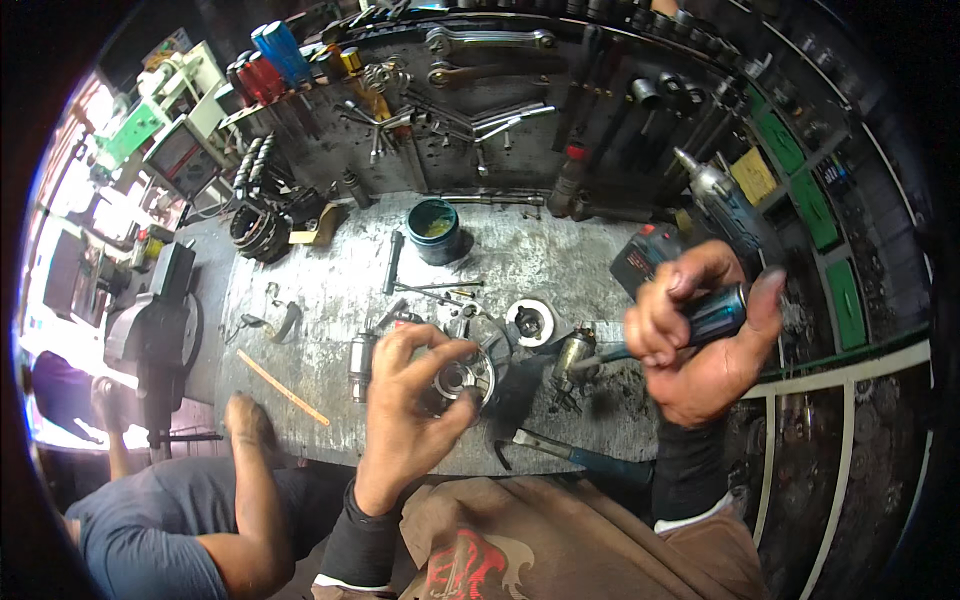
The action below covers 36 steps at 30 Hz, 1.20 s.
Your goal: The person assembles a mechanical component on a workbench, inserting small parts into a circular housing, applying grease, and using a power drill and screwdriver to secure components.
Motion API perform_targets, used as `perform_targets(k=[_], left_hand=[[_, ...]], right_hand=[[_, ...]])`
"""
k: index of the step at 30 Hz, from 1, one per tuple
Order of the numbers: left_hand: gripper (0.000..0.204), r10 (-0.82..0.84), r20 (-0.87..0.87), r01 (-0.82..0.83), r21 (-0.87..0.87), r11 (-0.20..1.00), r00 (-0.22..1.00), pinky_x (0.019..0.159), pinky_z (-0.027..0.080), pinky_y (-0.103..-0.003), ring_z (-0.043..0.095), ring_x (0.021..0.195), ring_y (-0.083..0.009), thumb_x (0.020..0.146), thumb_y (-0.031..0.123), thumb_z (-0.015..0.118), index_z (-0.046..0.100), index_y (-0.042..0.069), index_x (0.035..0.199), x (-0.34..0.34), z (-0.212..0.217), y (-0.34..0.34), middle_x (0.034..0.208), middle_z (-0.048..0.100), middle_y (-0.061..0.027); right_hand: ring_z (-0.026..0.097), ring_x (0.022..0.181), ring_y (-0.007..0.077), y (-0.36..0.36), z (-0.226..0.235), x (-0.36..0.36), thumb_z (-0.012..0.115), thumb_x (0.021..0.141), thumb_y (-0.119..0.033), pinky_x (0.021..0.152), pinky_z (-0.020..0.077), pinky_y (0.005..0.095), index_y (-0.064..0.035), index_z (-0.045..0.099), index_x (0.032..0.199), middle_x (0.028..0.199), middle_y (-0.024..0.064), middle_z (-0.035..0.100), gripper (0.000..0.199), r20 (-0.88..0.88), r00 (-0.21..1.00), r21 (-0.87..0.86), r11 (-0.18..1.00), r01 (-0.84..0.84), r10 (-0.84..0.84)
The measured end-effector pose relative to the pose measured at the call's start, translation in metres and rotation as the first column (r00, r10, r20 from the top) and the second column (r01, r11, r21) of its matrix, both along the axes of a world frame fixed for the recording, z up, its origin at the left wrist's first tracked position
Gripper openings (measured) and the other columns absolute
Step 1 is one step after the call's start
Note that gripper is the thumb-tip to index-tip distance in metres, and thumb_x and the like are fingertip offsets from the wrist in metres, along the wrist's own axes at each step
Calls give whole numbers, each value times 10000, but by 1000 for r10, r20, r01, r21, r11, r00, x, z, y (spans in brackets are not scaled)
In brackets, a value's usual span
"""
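My left hand (415,405) is closed by thumb and fingers on the rim of a round metal housing (463,376) with a central bore, held over the workbench (340,240). Raised at the right, my right hand (705,345) wraps round the blue handle of a screwdriver (715,315). Its dark shaft points left, toward a small cylindrical metal part (572,358) on the bench; whether the tip touches it I cannot tell. Beyond the housing lies a white ring-shaped part (530,323) with a dark centre. A metal cylinder (361,368) stands just left of my left hand.
A dark green tub (434,232) and a T-shaped hammer-like tool (394,262) lie farther back. A blue-handled tool (575,452) rests at the front edge. A cordless power tool (725,205) stands right. Another person (190,530) works at left, near a bench grinder (155,315).
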State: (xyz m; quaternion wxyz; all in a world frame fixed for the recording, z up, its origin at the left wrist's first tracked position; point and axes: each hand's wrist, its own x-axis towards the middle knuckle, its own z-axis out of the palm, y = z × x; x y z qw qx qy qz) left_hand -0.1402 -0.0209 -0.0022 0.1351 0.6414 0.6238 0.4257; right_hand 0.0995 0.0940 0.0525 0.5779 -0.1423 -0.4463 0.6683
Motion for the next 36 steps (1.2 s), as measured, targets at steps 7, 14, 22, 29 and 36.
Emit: perform_targets(k=[7,14,22,29,36], left_hand=[[571,-300,144,305,-16,952,943,1168,416,-463,609,1304,-365,701,-76,597,722,34,1248,-36,3,-1,1266,709,-148],[601,-397,247,418,-40,907,884,1186,394,-471,563,1389,-345,732,-58,579,724,68,1302,-37,-12,4,1317,718,-123],[570,-406,277,435,-48,899,871,1190,373,-476,569,1393,-336,743,-20,596,733,64,1289,-40,-20,8,1300,734,-114],[475,-371,310,378,38,925,875,1111,454,-441,631,1297,-341,816,41,727,712,43,1291,-43,-10,15,1266,724,-162],[438,-481,435,400,269,876,761,901,542,-420,697,1037,-334,833,94,776,623,-52,1217,-1,23,35,1063,694,-198]], right_hand=[[405,474,129,-25,41,-86,349,1116,-556,444,346,301,41,603,908,646,78,495,681,329,938,154,974,-168,110],[417,495,125,-36,37,-105,337,1121,-505,460,366,289,36,582,904,694,77,490,632,389,921,100,993,-63,20],[426,511,119,-31,30,-104,354,1112,-519,473,373,290,35,588,943,696,68,496,624,408,910,97,988,-117,67],[597,779,155,-35,36,-105,466,1104,-410,743,512,295,71,620,1239,936,109,614,523,497,823,492,871,-6,-275],[730,796,249,-42,62,-96,850,869,-370,697,587,349,27,732,1162,922,139,719,507,486,256,870,434,-233,-836]])
